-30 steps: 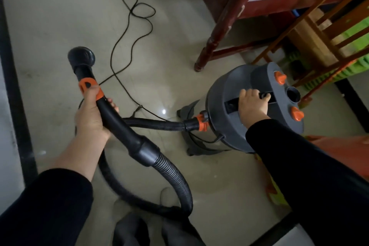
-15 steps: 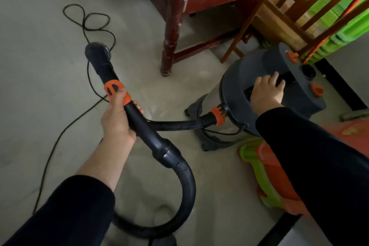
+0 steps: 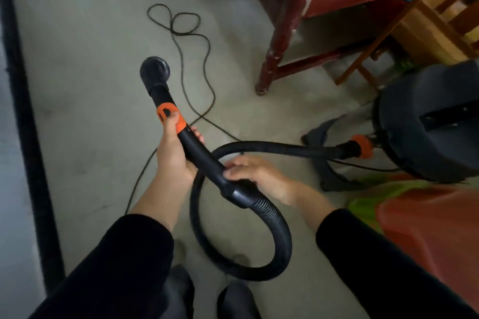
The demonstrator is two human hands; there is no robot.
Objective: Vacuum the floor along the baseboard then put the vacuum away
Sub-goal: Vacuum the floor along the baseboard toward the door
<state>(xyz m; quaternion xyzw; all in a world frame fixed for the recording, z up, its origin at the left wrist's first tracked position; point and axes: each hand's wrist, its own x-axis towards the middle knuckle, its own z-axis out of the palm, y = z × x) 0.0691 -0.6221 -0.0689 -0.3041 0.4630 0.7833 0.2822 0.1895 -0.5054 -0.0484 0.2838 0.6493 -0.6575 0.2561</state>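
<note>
Above the floor [image 3: 90,59]: 2 hands on the wand [image 3: 198,151]
Its nozzle [image 3: 155,69] points away-left toward the baseboard [image 3: 28,137]; left hand [image 3: 173,155] grips below the collar [image 3: 168,116], right hand [image 3: 261,179] curls round the near end.

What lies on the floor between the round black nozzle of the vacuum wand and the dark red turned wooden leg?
A thin black power cord runs over the pale floor there, looped at its far end; the head view shows it.
</note>
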